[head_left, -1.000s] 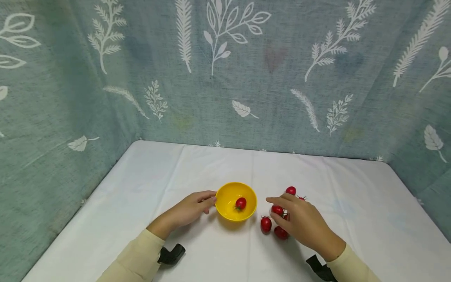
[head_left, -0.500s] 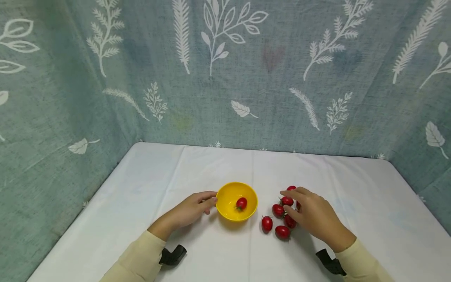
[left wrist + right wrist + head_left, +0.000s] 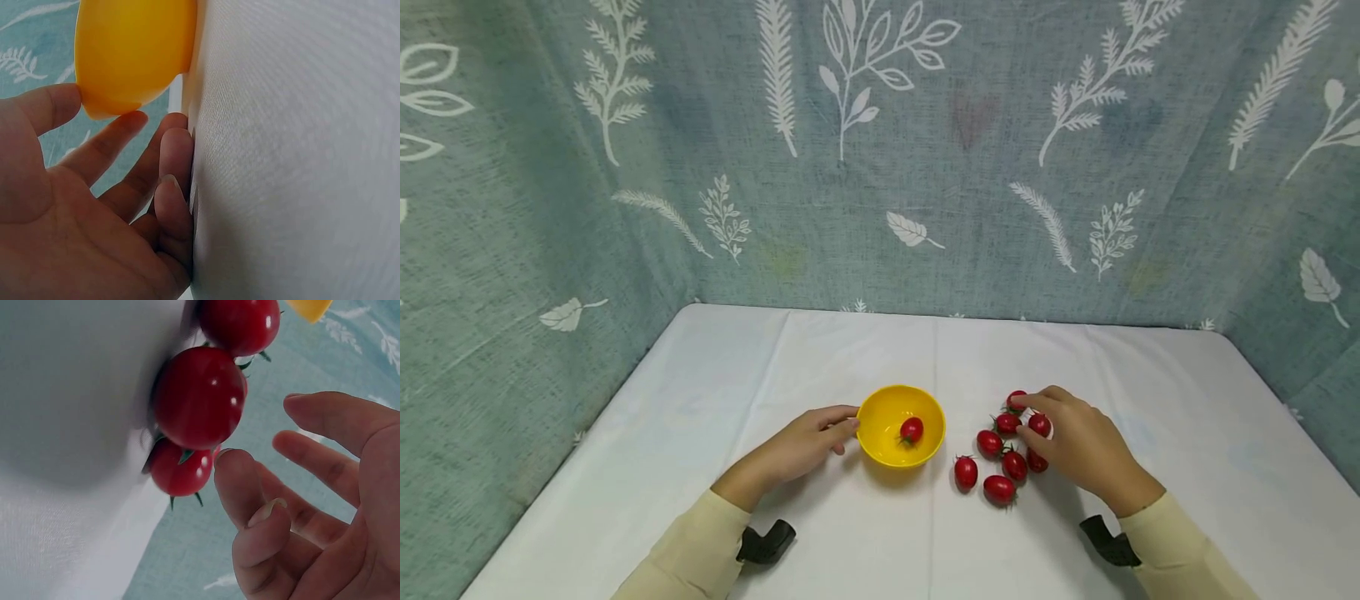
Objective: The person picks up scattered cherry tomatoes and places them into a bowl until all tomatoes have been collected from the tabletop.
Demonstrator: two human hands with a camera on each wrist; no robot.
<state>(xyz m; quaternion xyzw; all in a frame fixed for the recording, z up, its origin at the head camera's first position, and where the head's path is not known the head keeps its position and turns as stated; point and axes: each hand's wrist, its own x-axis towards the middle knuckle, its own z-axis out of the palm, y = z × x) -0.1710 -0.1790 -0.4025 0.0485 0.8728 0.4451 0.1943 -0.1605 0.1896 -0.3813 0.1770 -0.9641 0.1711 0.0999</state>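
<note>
My left hand (image 3: pixel 801 447) rests at the left side of a yellow bowl (image 3: pixel 880 417), its fingertips touching the outside near the rim; in the left wrist view they meet the bowl wall (image 3: pixel 134 50). Inside the bowl lies one red cherry tomato (image 3: pixel 912 430). Over the right part of a cluster of several cherry tomatoes (image 3: pixel 999 490) is my right hand (image 3: pixel 1086 442), thumb and fingers spread apart. Between them in the head view shows a tomato (image 3: pixel 1039 425). The right wrist view has nearby tomatoes (image 3: pixel 199 399) on the cloth, with the fingers apart from them.
A white cloth (image 3: pixel 835 542) covers the table. Blue-green curtains (image 3: pixel 880 275) with white leaf prints hang behind it and at both sides. Black wrist-camera mounts (image 3: pixel 766 542) stick out beneath both cream sleeves (image 3: pixel 688 550).
My right hand has moved right across the cherry tomatoes, away from the bowl, uncovering the ones at the left of the cluster. The left hand and the bowl stay put.
</note>
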